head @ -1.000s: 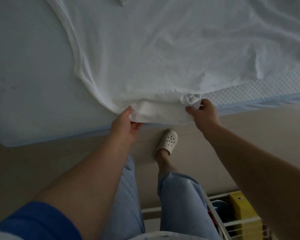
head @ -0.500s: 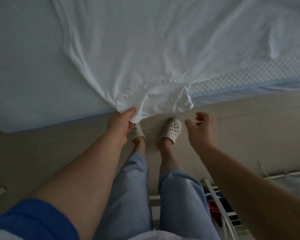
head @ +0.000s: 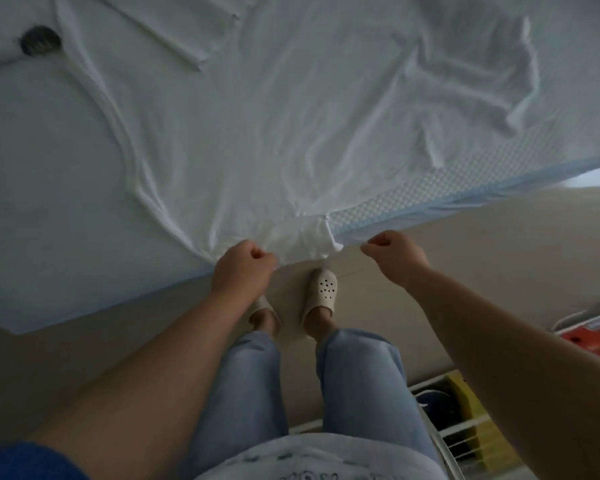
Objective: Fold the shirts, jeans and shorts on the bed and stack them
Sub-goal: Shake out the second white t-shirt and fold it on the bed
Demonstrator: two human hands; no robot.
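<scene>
**White shirt spread out, folding barely begun**

Pale bedding fills the upper view, with the bed (head: 49,209) edge running across the middle and beige floor below it. At that edge the left hand (head: 243,268) is curled tight, pinching the near part of a white shirt (head: 257,133) where it hangs slightly over the mattress side. Just right of that drooping flap, the right hand (head: 394,252) is also curled into a fist; whether it holds any cloth cannot be told, since it sits beside the fabric's corner, apart from it.

Outward from the hands, the shirt lies flat but wrinkled over the bed, one sleeve (head: 174,32) toward the far left and bunched cloth at the far right. No fold line shows in it yet, and no finished stack is in view. Jeans and shorts do not appear here either. By this evidence the job looks near its start: this shirt is being straightened, with folding and stacking all still ahead.

A small dark round object (head: 39,41) rests at the far left of the bed.
</scene>
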